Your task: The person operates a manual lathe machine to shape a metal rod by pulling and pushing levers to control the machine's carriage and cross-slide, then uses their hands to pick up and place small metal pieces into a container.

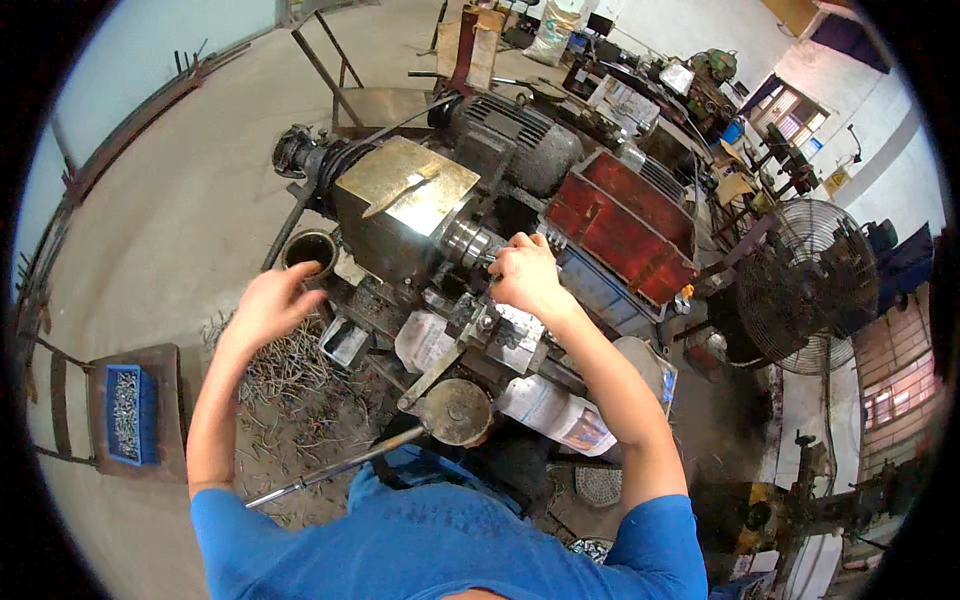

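My left hand [278, 303] is over the left side of a small machine, its thumb and fingers apart and nothing visible in them. Just beyond its fingertips stands a round, dark-lined cup [311, 250]. My right hand [526, 273] is at the steel spindle chuck [468, 243], with its fingers curled down and pressed together. What they grip, if anything, is hidden beneath them. Left of the chuck is the metal headstock housing [390, 215], with a flat, pointed piece [402, 192] lying on top. A lever arm [432, 376] runs below the chuck to a round pad [457, 412].
An electric motor [525, 145] and a red metal tray [625, 225] stand behind the chuck. Metal shavings [290, 385] litter the floor at left, near a blue bin [130, 412] of small metal parts. A caged fan [808, 285] stands at right.
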The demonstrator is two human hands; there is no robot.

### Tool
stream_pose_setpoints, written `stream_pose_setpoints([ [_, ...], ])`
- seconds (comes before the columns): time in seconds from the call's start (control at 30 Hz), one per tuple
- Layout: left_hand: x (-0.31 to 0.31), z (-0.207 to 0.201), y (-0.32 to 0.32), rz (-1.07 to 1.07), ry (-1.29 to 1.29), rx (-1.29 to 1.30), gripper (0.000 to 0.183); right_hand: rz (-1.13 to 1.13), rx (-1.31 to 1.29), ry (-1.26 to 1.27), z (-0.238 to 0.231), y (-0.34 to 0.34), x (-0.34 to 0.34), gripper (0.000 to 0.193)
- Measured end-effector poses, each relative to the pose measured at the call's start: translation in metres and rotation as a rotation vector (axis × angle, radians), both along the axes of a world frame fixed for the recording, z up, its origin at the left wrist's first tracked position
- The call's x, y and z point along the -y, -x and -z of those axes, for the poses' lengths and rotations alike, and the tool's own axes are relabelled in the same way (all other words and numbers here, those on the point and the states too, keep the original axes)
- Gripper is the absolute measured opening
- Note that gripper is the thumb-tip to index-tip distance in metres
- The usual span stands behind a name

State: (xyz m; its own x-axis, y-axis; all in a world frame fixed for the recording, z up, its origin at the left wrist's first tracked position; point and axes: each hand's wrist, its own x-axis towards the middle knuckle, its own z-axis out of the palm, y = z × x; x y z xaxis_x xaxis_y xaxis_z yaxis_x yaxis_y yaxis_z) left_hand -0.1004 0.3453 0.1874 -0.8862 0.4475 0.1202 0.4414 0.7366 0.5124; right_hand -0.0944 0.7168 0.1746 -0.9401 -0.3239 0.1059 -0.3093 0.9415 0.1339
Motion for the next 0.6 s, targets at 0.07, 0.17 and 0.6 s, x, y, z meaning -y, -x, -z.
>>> stream_pose_setpoints([
  [0.07, 0.044, 0.011, -0.001, -0.175, 0.222, -0.095, 0.038, 0.062, 0.024, -0.075, 0.011, 0.016, 0.0, 0.028],
  [0.17, 0.103, 0.04, -0.014, -0.3, 0.411, -0.045, 0.039, 0.142, 0.066, -0.105, 0.016, 0.03, 0.005, 0.028],
  [0.6, 0.14, 0.135, -0.02, -0.553, 0.395, -0.14, 0.036, 0.1, 0.05, -0.01, 0.019, 0.032, 0.001, 0.027],
])
